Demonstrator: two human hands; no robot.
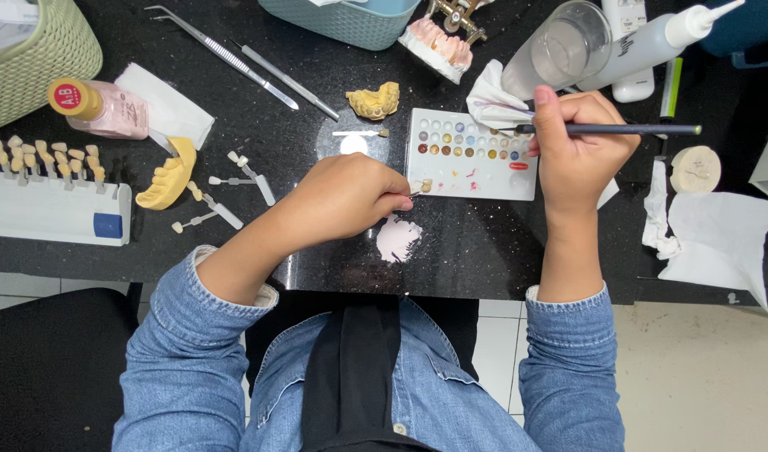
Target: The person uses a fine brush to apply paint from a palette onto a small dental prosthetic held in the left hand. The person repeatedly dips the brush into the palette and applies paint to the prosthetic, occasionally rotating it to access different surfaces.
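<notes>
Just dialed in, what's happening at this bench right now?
A person in a denim shirt sits at a black worktop. The right hand has a thin brush in its grip, tip at a white colour palette. The left hand pinches a small tooth-like piece at the palette's edge. Yellow dental casts, a tooth shade guide and metal instruments lie around.

head-worn view, straight down, close over worktop (233, 125)

Thin dark brush (618, 129) level above white palette (472, 155) of colour wells
</notes>
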